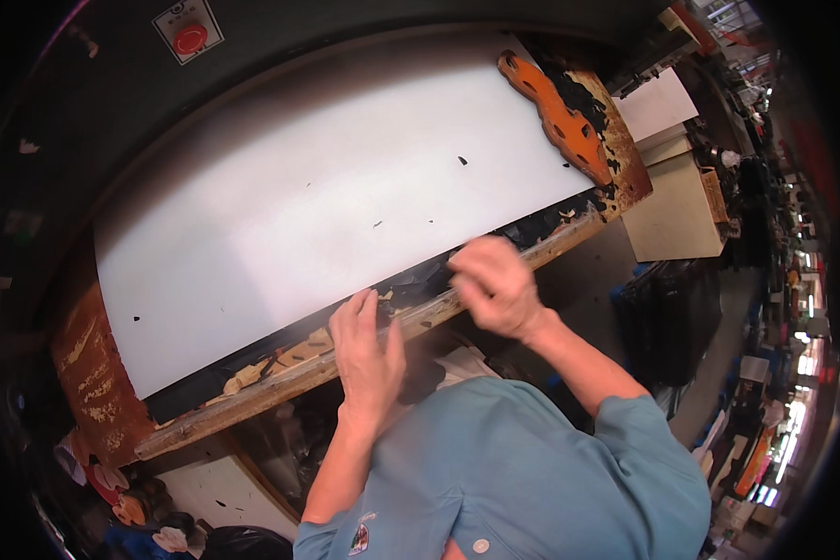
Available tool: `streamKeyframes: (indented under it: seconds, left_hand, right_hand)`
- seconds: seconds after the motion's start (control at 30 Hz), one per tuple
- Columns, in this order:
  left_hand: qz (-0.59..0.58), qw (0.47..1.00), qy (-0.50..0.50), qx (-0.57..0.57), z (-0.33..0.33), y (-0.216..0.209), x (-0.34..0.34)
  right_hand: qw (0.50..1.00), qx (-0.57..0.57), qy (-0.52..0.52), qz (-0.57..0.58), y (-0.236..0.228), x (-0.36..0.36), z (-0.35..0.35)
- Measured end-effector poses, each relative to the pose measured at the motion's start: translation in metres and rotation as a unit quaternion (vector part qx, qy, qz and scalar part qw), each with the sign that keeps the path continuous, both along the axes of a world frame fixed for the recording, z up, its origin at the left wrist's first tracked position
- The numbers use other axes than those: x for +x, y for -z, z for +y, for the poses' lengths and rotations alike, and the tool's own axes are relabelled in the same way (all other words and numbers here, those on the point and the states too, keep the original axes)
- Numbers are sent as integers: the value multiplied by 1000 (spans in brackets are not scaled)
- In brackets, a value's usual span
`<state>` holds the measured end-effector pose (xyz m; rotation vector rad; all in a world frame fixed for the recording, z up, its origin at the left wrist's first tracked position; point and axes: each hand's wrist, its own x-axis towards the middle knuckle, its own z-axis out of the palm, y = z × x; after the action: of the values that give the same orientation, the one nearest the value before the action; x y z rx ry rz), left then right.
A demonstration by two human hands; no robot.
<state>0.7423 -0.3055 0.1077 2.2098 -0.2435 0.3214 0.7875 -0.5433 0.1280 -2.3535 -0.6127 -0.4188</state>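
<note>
- White cutting board (327, 196) fills the bench top, big, flat, a few tiny dark specks on it.
- Worn wooden front edge (299, 373) of the bench runs along the board's near side; pale and dark scraps (252, 373) lie in the strip between board and edge.
- Left hand (366, 350) rests over that wooden edge, fingers straight and together, pointing at the board, palm down; fingertips touch or nearly touch a dark scrap (411, 285) at the board's near rim. Not gripping anything visible.
- Right hand (497, 285) is just right of the left, above the same edge, motion-blurred, fingers curled in; cannot tell if it holds anything.
- Orange cutting die (555, 117), wavy outline with holes, lies at the board's far right corner, well apart from both hands.
- Red round button (190, 37) on a white plate, top left on the dark machine body.
- Blue shirt sleeves at bottom; beige cabinet (677, 210) to the right of the bench.
</note>
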Motion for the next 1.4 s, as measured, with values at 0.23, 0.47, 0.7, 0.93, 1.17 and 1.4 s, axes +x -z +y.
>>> streamKeyframes:
  seconds: [0.23, 0.47, 0.7, 0.93, 1.17, 1.4]
  left_hand:
    - [-6, 999, 28, 19, -27, 4, 7]
    - [11, 998, 51, 22, -41, 5, 12]
    - [14, 998, 24, 53, -43, -4, 8]
    - [38, 998, 32, 49, -60, 5, 9]
    - [36, 999, 30, 26, -59, 5, 7]
    - [88, 996, 24, -7, -61, 2, 9]
  right_hand:
    - [969, -104, 222, -2, 30, -8, -18]
    - [981, -63, 180, 23, 30, -16, 12]
    - [951, -134, 277, 6, 22, -4, -36]
    - [958, -89, 274, 3, 41, -2, -4]
    - [962, -66, 265, -3, 40, -5, 7]
    - [972, -9, 232, -36, 38, -1, 32]
